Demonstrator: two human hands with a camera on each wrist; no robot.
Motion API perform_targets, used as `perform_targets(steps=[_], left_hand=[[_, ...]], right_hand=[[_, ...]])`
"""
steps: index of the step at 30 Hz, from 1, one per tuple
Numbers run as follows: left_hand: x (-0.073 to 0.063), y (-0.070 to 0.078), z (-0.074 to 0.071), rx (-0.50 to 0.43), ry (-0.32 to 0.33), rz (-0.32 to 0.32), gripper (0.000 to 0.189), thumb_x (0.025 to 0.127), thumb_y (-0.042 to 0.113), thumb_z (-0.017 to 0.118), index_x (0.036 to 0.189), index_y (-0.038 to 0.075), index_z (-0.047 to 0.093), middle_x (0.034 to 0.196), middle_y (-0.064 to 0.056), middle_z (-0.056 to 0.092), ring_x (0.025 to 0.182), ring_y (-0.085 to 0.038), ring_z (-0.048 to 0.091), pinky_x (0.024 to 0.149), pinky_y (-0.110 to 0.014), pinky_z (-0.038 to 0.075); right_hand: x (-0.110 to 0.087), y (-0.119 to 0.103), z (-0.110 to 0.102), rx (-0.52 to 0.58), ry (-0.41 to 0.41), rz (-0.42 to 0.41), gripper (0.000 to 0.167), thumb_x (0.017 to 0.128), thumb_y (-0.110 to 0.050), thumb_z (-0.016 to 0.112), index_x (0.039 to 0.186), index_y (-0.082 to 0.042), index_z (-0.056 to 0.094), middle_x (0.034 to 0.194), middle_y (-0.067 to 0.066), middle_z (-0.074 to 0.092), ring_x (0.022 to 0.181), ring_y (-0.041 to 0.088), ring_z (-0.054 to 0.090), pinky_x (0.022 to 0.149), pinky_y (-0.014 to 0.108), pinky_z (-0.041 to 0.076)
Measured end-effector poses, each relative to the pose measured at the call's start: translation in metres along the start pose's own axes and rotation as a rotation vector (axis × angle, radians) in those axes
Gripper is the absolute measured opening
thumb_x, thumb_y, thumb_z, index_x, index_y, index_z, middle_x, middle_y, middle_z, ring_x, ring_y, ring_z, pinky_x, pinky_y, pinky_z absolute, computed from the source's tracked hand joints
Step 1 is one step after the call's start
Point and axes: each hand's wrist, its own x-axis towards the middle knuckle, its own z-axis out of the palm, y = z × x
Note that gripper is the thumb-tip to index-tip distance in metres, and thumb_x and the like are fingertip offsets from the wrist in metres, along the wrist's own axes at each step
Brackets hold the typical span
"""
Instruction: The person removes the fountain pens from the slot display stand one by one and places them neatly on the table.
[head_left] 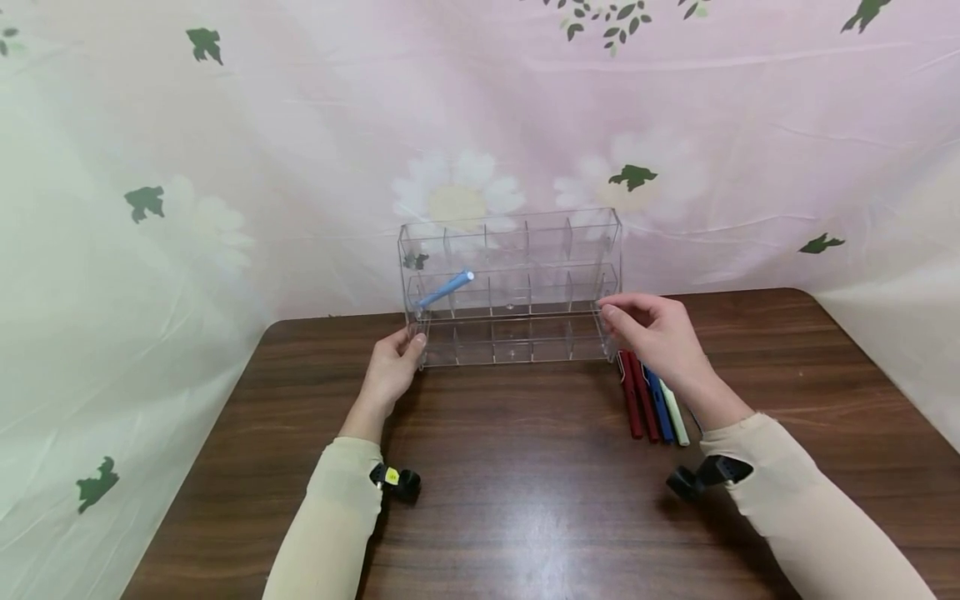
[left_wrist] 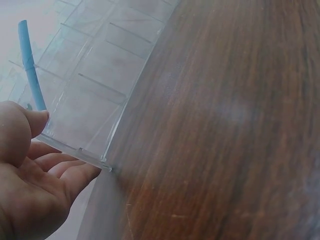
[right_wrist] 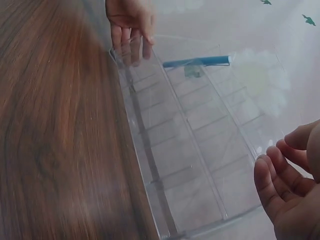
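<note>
A clear plastic tiered organizer (head_left: 512,352) with divided compartments stands at the back of the table. My left hand (head_left: 393,367) grips its left end, thumb on the near side and fingers around the side wall. At the other end, my right hand (head_left: 660,337) has curled fingers, with thumb and fingertips pinching the side edge at middle-tier height. In the right wrist view the fingertips (right_wrist: 265,170) lie right at the transparent edge. A light blue pen (head_left: 447,288) leans at a slant in the leftmost compartment of the middle tier.
Two dark red pens (head_left: 631,396), a blue pen (head_left: 661,407) and a pale green pen (head_left: 675,413) lie side by side below my right hand. The brown wooden table (head_left: 510,483) meets a floral cloth backdrop (head_left: 322,167) behind the organizer.
</note>
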Motion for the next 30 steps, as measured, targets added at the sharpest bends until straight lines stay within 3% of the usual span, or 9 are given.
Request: perform_targets(steps=[8,12,18,24,30], left_hand=[[-0.002,0.002,0.000,0.002,0.008,0.007,0.051,0.116,0.024,0.052,0.160,-0.002,0.048,0.148,-0.027,0.064,0.141,-0.036,0.060,0.121,-0.053,0.047],[-0.002,0.001,0.000,0.006,0.012,0.022,0.050,0.116,0.023,0.052,0.159,-0.003,0.048,0.146,-0.028,0.065,0.138,-0.037,0.061,0.120,-0.054,0.048],[-0.002,-0.001,0.001,0.011,0.011,0.014,0.051,0.116,0.024,0.051,0.160,-0.003,0.047,0.147,-0.028,0.064,0.139,-0.036,0.060,0.119,-0.054,0.048],[-0.002,-0.001,0.001,0.016,0.016,0.016,0.051,0.116,0.024,0.051,0.160,-0.003,0.048,0.149,-0.026,0.063,0.141,-0.035,0.058,0.121,-0.054,0.047],[-0.002,0.000,0.002,0.022,0.023,0.023,0.051,0.116,0.023,0.051,0.159,-0.003,0.049,0.149,-0.027,0.063,0.141,-0.036,0.058,0.121,-0.054,0.047]], right_hand=[[0.006,-0.007,0.014,0.042,0.002,-0.028,0.022,0.106,-0.014,0.071,0.118,0.004,0.078,0.086,-0.006,0.076,0.078,0.007,0.072,0.071,0.019,0.062],[0.010,-0.012,0.021,0.055,0.001,-0.031,0.024,0.106,-0.014,0.071,0.118,0.004,0.078,0.091,0.004,0.079,0.079,0.008,0.075,0.072,0.021,0.062],[0.015,-0.018,0.033,0.052,-0.016,-0.029,0.023,0.107,-0.019,0.070,0.121,-0.002,0.079,0.097,0.014,0.081,0.081,0.008,0.077,0.065,0.020,0.056],[0.024,-0.023,0.047,0.145,-0.024,-0.030,0.025,0.106,-0.013,0.070,0.124,0.004,0.075,0.111,0.025,0.079,0.088,0.006,0.078,0.083,0.020,0.063],[0.033,-0.030,0.060,0.203,-0.032,-0.040,0.025,0.106,-0.008,0.069,0.125,0.008,0.074,0.123,0.030,0.076,0.097,0.005,0.078,0.091,0.024,0.064]])
